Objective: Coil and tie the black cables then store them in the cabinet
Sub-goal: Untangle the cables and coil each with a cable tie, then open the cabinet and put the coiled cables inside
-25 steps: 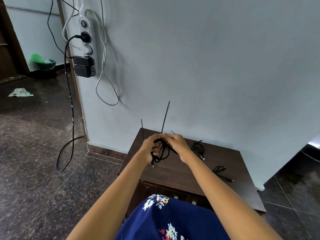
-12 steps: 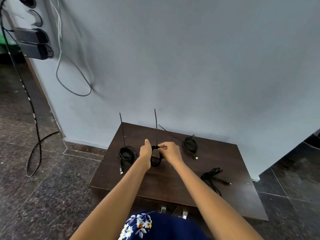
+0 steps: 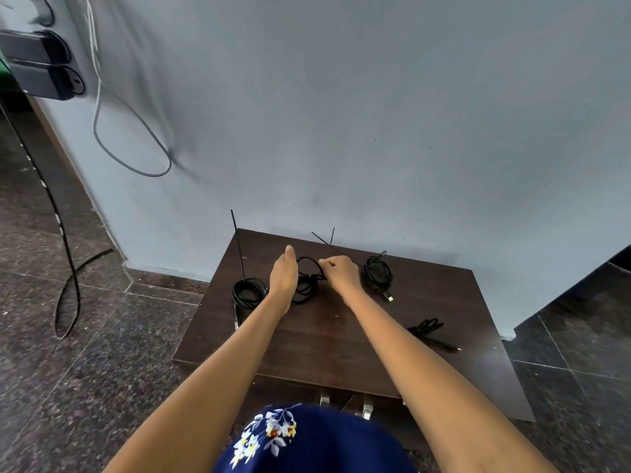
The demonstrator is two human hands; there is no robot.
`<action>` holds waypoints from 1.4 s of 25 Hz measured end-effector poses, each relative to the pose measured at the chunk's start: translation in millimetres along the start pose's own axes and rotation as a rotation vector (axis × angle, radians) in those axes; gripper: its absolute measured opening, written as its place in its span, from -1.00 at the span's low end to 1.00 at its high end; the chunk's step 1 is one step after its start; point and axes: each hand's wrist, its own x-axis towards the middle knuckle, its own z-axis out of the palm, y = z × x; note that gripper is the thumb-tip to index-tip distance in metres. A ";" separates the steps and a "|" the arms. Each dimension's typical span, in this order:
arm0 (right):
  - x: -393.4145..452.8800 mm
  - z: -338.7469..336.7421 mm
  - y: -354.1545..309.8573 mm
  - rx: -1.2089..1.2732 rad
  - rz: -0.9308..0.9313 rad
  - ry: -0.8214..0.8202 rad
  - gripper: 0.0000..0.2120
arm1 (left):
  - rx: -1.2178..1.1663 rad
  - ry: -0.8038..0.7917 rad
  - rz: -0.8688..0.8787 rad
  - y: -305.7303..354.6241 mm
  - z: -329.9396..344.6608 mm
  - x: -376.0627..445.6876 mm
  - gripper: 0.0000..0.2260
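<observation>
On the dark wooden cabinet top [image 3: 341, 339] lie several black cables. A coiled cable [image 3: 307, 285] rests between my hands; my right hand [image 3: 339, 273] pinches it at its tie, fingers closed. My left hand [image 3: 284, 273] is beside the coil with flat, straight fingers, holding nothing. A tied coil [image 3: 248, 292] with a long zip-tie tail sticking up lies to the left. Another tied coil [image 3: 377, 272] lies to the right. A loose, uncoiled cable [image 3: 431, 331] lies at the right front.
The cabinet stands against a pale blue wall [image 3: 375, 114]. Two metal door handles [image 3: 345, 404] show on its front edge. A power strip [image 3: 37, 68] with plugs and hanging cords is on the wall at upper left. A black cord [image 3: 66, 268] trails onto the dark stone floor.
The coil came down from mid-air onto the cabinet top. My left hand let go of it and opened flat. The view shifted right and down.
</observation>
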 end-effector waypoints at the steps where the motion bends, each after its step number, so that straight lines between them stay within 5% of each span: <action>1: -3.8 -4.7 -0.1 -0.001 -0.039 0.038 -0.64 | -0.037 0.013 0.034 1.1 -2.1 -4.1 -0.58; 8: -64.6 -31.6 -6.4 0.048 -0.201 0.230 -0.74 | -0.047 0.071 0.177 1.0 -14.0 -60.0 -0.74; 15: -163.1 -17.9 -27.2 -0.150 -0.219 0.019 -0.72 | 0.267 -0.127 0.148 -18.5 -32.9 -124.8 -0.75; 25: -182.2 13.5 -2.0 -0.323 -0.005 -0.195 -0.73 | 0.248 -0.131 -0.103 -81.8 -29.3 -140.2 -0.82; 32: -174.2 43.6 43.2 -0.243 0.053 -0.134 -0.83 | 0.114 0.297 0.071 -133.5 -1.7 -152.0 -0.81; 35: -181.5 50.4 40.5 -0.249 0.048 -0.038 -0.81 | 0.051 0.323 -0.057 -162.5 -0.4 -156.7 -0.82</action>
